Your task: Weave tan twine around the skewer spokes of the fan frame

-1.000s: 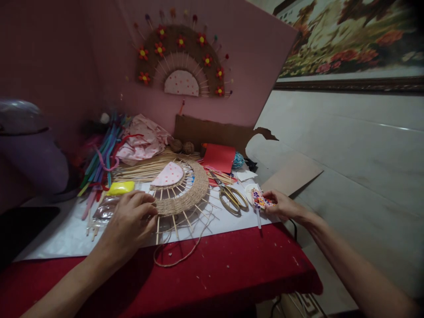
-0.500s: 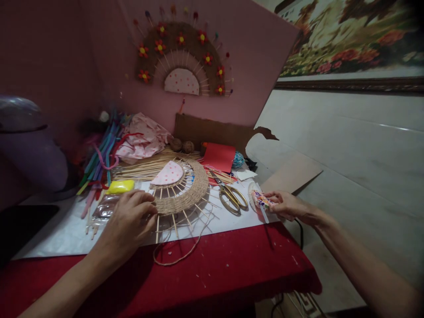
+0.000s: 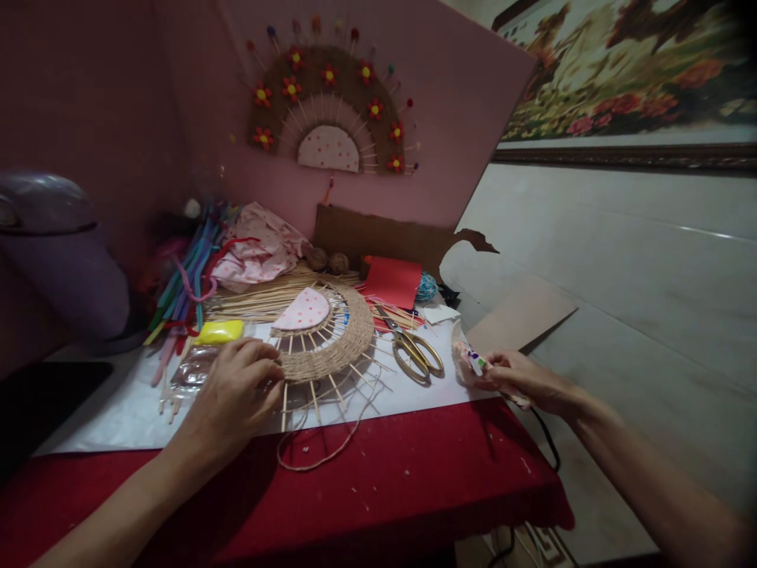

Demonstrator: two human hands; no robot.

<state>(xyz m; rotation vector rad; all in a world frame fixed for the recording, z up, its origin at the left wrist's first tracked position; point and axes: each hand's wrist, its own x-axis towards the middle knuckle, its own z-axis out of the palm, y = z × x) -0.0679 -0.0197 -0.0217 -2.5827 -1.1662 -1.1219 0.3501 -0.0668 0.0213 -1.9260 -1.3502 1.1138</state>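
Observation:
A half-round woven twine piece (image 3: pixel 348 343) on thin sticks lies on the white sheet, with a pink dotted half-circle of fabric (image 3: pixel 304 309) at its centre. My left hand (image 3: pixel 245 383) is closed at its left end, fingers curled on the woven edge; the fingertips are partly hidden. A loose twine tail (image 3: pixel 322 467) loops onto the red cloth. At the right, my right hand (image 3: pixel 520 379) is wrapped round what looks like a glue gun (image 3: pixel 475 361) with a colourful patterned body. A black cord (image 3: pixel 550 442) hangs close below that hand.
Gold-handled scissors (image 3: pixel 417 355) lie between my hands. Behind are red paper (image 3: pixel 391 282), bundled sticks (image 3: pixel 260 296), twine balls (image 3: pixel 338 263) and dotted fabric (image 3: pixel 260 248). Yellow clay (image 3: pixel 218 331) and pipe cleaners (image 3: pixel 186 272) are left. A finished woven half-circle (image 3: pixel 328 75) hangs on the pink board.
My right hand has closed further round the patterned glue gun, which has turned and is now mostly covered. My left hand stays at the woven edge; the view has shifted slightly.

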